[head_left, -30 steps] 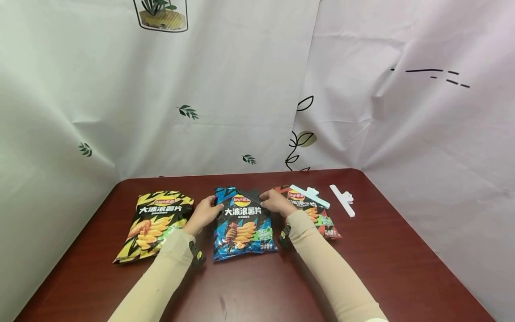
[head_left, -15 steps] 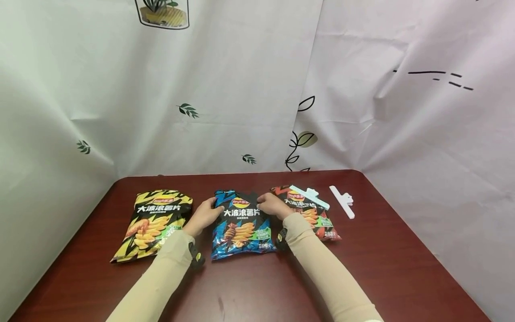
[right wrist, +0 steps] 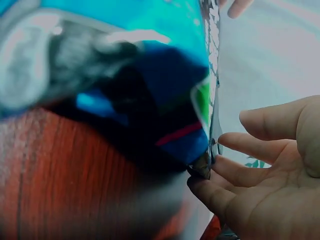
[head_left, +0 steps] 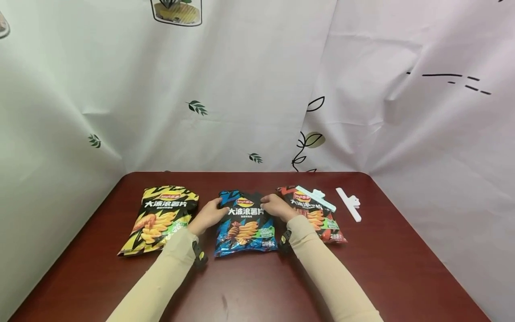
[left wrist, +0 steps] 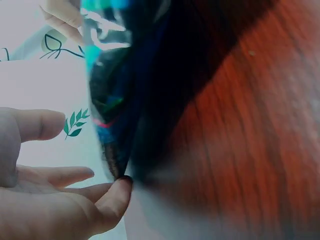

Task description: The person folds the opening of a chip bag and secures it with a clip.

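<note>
A blue and black bag of potato chips point(head_left: 245, 230) lies at the middle of the table, picture side up. My left hand point(head_left: 209, 214) is at its upper left corner. In the left wrist view, fingertips point(left wrist: 117, 197) touch the bag's edge while the thumb stands apart from it. My right hand point(head_left: 277, 206) is at the upper right corner, where the bag looks dark. The right wrist view shows extended fingers point(right wrist: 240, 172) against the silvery edge of the blue bag point(right wrist: 170, 100), with the thumb apart. The bag's underside is partly hidden.
A yellow chip bag point(head_left: 150, 232) lies to the left. On the right, a red chip bag point(head_left: 327, 223) has a pale blue bar clip point(head_left: 315, 198) slanting across its upper part. Beyond it lies a white bar clip point(head_left: 349, 204). White printed cloth point(head_left: 249, 89) hangs behind the table.
The view has turned slightly left. Both hands remain at the blue bag's upper corners; its top edge has dropped a little and the right hand has shifted slightly along its corner.
</note>
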Demonstrator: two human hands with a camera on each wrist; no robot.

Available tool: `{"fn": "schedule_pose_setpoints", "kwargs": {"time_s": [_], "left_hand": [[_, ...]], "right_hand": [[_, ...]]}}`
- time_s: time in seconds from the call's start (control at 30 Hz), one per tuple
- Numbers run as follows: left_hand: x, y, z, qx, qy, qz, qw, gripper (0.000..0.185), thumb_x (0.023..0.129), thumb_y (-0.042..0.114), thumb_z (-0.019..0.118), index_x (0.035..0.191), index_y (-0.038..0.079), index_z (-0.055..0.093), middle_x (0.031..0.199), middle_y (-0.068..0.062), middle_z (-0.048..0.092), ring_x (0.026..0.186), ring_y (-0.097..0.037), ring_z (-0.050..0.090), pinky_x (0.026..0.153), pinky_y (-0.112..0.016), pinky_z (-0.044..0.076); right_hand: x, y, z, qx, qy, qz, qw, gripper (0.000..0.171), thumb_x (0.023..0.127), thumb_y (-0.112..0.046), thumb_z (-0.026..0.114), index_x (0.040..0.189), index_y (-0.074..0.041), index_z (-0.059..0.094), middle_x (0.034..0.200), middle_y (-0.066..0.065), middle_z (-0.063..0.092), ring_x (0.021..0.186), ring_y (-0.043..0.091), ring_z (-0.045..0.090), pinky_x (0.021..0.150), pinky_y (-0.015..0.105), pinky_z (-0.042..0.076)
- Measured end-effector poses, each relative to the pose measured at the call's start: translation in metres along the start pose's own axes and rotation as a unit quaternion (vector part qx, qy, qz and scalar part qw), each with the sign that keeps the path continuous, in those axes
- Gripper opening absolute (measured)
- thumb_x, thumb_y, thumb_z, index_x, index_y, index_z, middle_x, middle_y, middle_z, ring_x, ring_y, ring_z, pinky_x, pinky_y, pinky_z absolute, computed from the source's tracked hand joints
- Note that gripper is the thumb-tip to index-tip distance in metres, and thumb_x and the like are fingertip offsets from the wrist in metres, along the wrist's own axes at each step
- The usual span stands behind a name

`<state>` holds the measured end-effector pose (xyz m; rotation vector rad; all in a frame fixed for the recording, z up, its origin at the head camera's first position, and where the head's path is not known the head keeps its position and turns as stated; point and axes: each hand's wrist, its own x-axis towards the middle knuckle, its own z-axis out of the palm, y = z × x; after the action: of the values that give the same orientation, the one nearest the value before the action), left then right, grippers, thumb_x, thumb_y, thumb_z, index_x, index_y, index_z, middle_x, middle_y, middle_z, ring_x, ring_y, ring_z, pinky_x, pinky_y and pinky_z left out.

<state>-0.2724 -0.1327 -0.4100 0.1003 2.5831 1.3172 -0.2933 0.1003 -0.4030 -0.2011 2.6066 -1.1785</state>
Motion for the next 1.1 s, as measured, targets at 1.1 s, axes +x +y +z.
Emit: {"fn": "schedule_pose_setpoints", "kwargs": {"time_s": [1.1], "left_hand": [[-0.045,-0.038,-0.133,0.119,0.123,-0.03,0.9848,0.07,0.098,0.028,0.044,0.15,-0.007,0.013,0.148,-0.041,0.012,0.128,-0.064,0.013,0.095,-0.073,0.021]], "right_hand": [[-0.014,-0.074,0.05,0.234,-0.08,-0.033,0.968,0.053,0.102,-0.026,0.047,0.148,-0.004,0.034,0.146,0.017,0.044,0.131,0.03,0.049,0.107,0.041,0.042]]}}
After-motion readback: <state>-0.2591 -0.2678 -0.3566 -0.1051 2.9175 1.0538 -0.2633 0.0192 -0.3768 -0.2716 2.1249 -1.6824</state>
